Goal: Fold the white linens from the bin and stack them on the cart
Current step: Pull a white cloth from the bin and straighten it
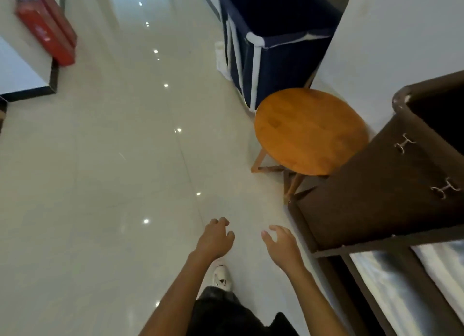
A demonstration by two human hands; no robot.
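Left hand [216, 237] and right hand [281, 245] are hanging over the floor [125, 160], fingers apart and loosely curled, holding nothing. White linens [386, 293] are lying on the cart [371, 200], lower right. The bin [266, 67] is standing beyond the stool [308, 132].

A navy fabric bin [283, 67] on a white tube frame is stood upright on the floor. A brown cart [364, 197] is parked nearer, with white linens [391, 293] laid on its lower shelf.
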